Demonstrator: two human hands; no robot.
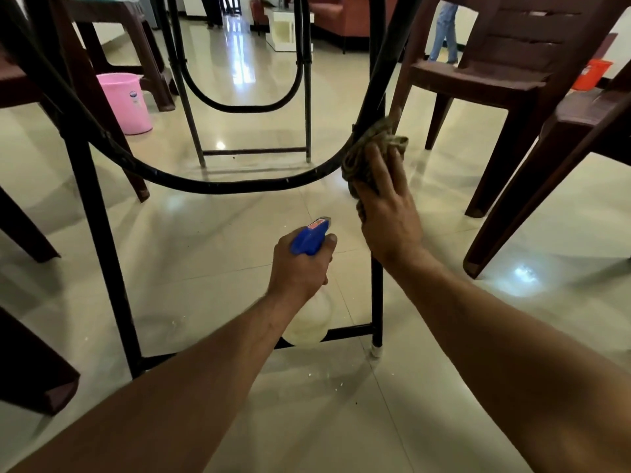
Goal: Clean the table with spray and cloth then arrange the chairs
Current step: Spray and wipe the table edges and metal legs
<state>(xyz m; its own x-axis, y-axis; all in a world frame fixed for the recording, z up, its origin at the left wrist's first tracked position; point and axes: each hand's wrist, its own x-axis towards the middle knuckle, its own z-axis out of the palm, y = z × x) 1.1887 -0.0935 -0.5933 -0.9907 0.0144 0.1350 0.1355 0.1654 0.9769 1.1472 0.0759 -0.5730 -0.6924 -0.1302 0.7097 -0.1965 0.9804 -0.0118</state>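
I look from low down at the table's black metal frame [239, 187], with its curved brace and straight legs. My right hand [387, 213] presses a crumpled brown-green cloth [372, 145] around the brace where it meets the right leg. My left hand [300, 266] grips a spray bottle [310, 238] with a blue trigger head and a pale body; the nozzle points up and to the right, towards the cloth. The tabletop is out of view.
Brown plastic chairs stand at the right [505, 73], the far right [580, 131] and the left [20, 97]. A pink bucket [128, 104] sits back left, an orange bucket [590, 75] back right. A person's legs [445, 32] are far behind. Crumbs dot the glossy tiled floor [327, 377].
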